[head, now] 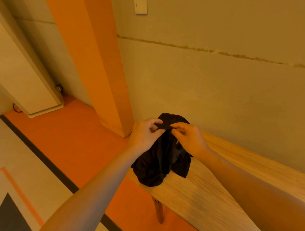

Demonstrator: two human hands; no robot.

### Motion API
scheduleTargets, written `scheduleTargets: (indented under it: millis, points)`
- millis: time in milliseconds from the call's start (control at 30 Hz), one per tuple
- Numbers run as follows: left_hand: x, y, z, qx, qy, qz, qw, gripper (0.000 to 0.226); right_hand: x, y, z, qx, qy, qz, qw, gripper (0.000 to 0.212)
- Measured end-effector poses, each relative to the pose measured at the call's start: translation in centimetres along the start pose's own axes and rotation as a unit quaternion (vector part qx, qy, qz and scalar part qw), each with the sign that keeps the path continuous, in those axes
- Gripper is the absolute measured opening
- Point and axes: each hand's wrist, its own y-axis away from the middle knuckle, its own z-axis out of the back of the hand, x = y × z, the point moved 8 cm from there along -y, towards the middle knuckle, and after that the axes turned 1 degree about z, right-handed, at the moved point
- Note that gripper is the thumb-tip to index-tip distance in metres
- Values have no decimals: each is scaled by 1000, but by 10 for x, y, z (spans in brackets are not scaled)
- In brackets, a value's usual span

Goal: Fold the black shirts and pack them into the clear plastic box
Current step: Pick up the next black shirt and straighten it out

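The left hand (pixel 145 132) pinches the top edge of the bunched black shirt (pixel 161 156) between thumb and fingers; the right hand (pixel 189 138) pinches the same edge just beside it. The shirt hangs down, its lower folds resting on the wooden tabletop's (pixel 206 192) left end, both forearms extended.

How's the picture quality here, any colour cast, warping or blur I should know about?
Head view: a strong orange-yellow cast tints everything; the wide lens tilts the scene and bends the wall and the table edge; the black shirt reads as a dark mass with little fold detail; the left hand and right hand pinching it are fairly sharp; the forearms at the bottom look stretched.
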Motion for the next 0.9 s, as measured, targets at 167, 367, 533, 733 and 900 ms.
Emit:
scheduleTargets:
  millis: [167, 367, 533, 733, 900]
  points:
    - [6, 3, 20, -70, -9, -5, 997, 5, -3, 2, 6, 15, 19, -6, 1000, 23]
    - [6, 1, 22, -60, 3, 20, 998, 20, -7, 5, 32, -22, 13, -3, 1000, 17]
    - [-13, -3, 23, -3, 53, 32, 998, 12, -10, 8, 66, -53, 18, 0, 998, 14]
    - [-38, -1, -4, 134, -21, -3, 991, 24, -13, 21, 81, 49, -94, -21, 994, 19]
    - [-55, 5, -17, 103, -36, -34, 993, 15, -18, 34, 86, 109, -55, -32, 992, 20]
